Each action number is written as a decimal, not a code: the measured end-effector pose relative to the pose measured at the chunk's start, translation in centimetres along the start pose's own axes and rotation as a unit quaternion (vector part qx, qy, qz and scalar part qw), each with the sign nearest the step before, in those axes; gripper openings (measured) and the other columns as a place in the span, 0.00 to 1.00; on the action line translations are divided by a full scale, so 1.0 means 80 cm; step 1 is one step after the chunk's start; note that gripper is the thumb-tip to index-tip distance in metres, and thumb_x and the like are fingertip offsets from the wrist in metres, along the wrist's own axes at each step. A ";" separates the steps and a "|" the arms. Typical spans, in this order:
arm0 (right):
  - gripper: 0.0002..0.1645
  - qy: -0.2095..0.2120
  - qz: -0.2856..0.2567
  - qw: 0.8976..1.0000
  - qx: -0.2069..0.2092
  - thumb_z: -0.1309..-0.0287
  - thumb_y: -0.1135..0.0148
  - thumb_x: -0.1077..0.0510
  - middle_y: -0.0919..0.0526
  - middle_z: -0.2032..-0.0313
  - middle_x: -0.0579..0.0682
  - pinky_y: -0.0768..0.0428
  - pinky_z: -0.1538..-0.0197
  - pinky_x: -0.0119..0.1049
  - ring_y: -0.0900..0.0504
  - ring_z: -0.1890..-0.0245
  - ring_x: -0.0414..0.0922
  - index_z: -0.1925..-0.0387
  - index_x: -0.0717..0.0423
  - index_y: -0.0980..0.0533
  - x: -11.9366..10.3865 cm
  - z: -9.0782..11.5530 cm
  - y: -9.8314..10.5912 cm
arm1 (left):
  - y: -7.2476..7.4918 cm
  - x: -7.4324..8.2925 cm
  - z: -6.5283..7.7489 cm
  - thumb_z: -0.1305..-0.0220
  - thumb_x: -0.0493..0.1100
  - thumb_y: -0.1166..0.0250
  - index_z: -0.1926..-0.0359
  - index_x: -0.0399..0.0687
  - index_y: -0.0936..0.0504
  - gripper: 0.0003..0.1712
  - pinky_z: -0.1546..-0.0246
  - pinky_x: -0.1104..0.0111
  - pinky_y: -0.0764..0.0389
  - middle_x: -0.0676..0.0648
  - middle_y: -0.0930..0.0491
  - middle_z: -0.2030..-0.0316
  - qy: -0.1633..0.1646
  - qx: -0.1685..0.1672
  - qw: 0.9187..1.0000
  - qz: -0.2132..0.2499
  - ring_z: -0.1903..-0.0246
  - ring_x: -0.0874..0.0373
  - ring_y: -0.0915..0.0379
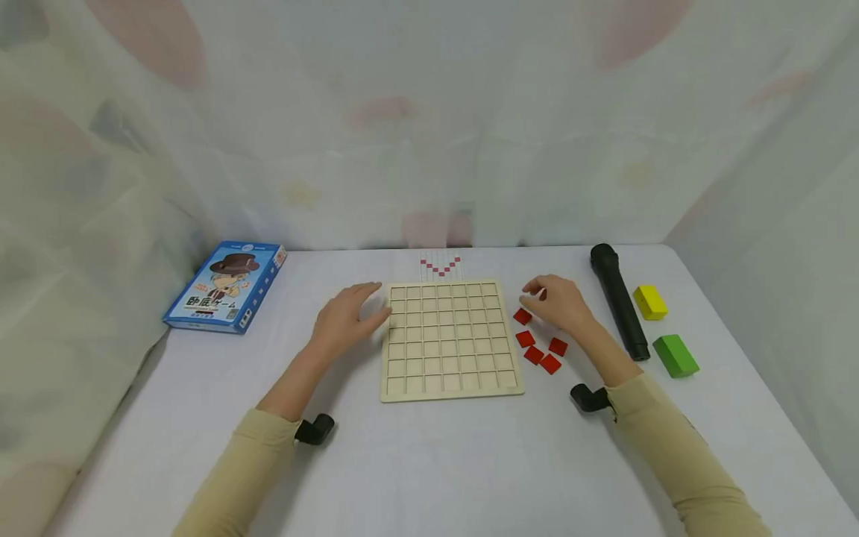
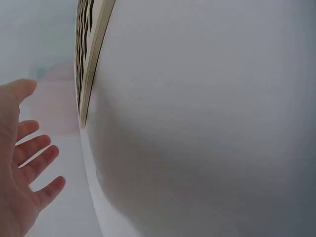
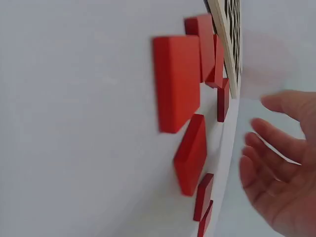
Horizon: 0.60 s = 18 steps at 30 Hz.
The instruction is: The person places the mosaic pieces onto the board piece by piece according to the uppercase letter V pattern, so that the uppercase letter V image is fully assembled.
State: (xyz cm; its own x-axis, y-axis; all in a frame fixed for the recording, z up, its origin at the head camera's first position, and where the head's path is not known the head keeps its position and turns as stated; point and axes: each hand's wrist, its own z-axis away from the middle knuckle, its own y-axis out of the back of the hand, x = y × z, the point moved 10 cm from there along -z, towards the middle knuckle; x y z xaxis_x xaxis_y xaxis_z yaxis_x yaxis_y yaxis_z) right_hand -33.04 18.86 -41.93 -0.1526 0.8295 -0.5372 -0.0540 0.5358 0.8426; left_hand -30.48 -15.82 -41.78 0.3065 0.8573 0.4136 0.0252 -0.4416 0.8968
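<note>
A pale wooden grid board [image 1: 451, 339] with square compartments lies on the white table, its compartments bare. My left hand [image 1: 344, 319] is at the board's left edge, fingers spread and holding nothing; in the left wrist view the same hand [image 2: 24, 163] shows spread fingers. Several red square tiles [image 1: 550, 364] lie loose to the right of the board. Over the far end of these tiles is my right hand [image 1: 560, 302], its fingers loosely bent. The right wrist view shows this hand [image 3: 281, 163] with nothing in it, beside the red tiles [image 3: 177, 84].
Behind the board is a gridded sheet [image 1: 441, 265] with red marks in a V. A blue game box [image 1: 224, 287] lies at the back left. On the right are a black flashlight-like cylinder [image 1: 619, 302], a yellow block [image 1: 649, 302] and a green block [image 1: 675, 356]. Curtains surround the table.
</note>
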 end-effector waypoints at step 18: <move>0.18 -0.016 0.018 0.998 -0.051 0.45 0.29 0.50 0.21 0.61 0.56 0.21 0.61 0.42 0.26 0.60 0.52 0.59 0.59 0.19 0.019 0.026 -0.019 | -0.062 0.038 0.081 0.56 0.80 0.36 0.23 0.41 0.58 0.74 0.30 0.46 0.58 0.39 0.61 0.24 -0.099 -0.184 0.978 -0.018 0.26 0.42 0.66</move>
State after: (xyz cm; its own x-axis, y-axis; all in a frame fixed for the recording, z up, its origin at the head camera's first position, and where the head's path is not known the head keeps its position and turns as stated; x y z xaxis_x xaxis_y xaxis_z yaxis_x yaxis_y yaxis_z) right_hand -31.12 19.62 -44.09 -0.1243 0.8534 -0.5063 -0.1494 0.4883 0.8598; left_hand -23.51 -12.74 -46.02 0.4916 0.7862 0.3744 -0.2933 -0.2553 0.9213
